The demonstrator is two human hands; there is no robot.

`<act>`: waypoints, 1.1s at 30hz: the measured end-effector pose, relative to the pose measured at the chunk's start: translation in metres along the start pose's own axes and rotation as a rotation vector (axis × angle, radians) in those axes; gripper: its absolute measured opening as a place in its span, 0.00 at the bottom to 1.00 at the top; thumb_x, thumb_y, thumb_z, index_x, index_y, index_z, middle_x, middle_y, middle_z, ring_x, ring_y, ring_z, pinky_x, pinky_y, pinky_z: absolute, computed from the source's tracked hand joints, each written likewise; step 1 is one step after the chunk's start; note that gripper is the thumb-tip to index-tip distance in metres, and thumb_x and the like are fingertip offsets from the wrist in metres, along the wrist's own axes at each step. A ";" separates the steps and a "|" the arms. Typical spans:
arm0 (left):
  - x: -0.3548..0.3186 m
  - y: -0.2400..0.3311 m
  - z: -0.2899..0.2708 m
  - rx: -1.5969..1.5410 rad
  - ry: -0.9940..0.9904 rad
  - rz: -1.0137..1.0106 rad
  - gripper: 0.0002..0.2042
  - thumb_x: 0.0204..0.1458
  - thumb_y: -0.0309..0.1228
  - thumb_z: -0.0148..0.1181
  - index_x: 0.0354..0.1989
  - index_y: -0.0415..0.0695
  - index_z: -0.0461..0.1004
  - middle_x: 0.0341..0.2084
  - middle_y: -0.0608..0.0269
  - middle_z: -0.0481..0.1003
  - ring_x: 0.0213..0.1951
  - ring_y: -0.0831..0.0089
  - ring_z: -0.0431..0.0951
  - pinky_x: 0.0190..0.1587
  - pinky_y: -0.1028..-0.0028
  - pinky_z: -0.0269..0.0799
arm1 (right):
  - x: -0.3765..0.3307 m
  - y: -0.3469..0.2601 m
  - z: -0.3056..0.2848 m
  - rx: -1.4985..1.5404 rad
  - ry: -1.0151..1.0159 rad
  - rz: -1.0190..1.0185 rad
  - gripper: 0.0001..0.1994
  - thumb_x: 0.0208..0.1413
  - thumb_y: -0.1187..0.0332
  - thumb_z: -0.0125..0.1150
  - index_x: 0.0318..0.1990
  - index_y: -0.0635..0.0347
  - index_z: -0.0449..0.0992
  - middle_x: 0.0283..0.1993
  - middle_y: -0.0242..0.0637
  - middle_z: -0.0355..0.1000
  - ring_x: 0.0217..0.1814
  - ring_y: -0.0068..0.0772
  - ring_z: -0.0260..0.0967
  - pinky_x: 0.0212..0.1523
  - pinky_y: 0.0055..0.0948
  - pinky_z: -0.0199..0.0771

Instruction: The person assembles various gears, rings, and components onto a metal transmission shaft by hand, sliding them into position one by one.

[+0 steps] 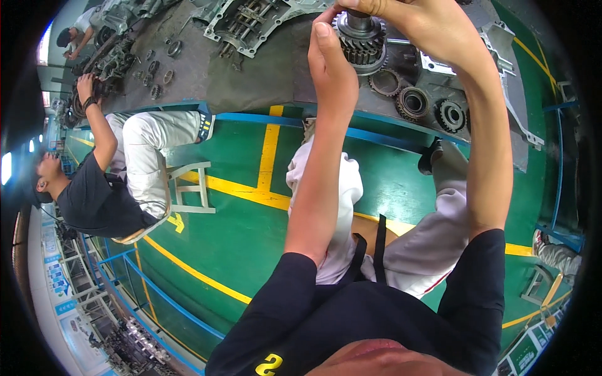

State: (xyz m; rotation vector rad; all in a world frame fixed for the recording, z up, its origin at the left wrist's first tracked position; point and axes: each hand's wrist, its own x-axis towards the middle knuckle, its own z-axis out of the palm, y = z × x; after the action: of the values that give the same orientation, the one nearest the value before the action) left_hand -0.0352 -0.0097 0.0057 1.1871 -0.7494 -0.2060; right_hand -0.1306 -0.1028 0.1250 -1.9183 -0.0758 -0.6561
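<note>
Upright at the bench's far edge of view stands a gear shaft [362, 47] with several toothed gears stacked on it. My left hand [332, 69] is closed against its left side, thumb up and fingers partly hidden behind it. From the right, my right hand [426, 25] grips the top of the shaft, with its fingertips partly cut off by the picture's upper edge. Just below and right of the shaft lie a thin toothed ring [385, 82], a ring-shaped gear [412, 103] and a smaller gear [451, 116].
An open metal gearbox housing [254, 28] rests on a dark mat [241, 84]. Another metal housing [437, 70] sits beneath my right forearm. Loose gears [174, 47] lie farther left. A co-worker [103, 194] sits at the bench on the left. A blue rail [376, 136] runs along the bench front.
</note>
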 end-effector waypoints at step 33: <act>0.016 -0.005 0.010 -0.574 0.369 -0.397 0.27 0.69 0.49 0.33 0.38 0.38 0.73 0.32 0.59 0.74 0.36 0.69 0.75 0.44 0.69 0.72 | -0.004 -0.004 0.016 -0.135 0.082 0.014 0.19 0.64 0.72 0.63 0.60 0.65 0.72 0.47 0.35 0.79 0.45 0.21 0.72 0.49 0.26 0.75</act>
State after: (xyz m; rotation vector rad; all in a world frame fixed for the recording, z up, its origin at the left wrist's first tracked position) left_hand -0.0283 -0.0276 0.0092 0.7765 -0.1020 -0.4811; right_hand -0.1289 -0.0862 0.1218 -2.0168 0.0342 -0.7452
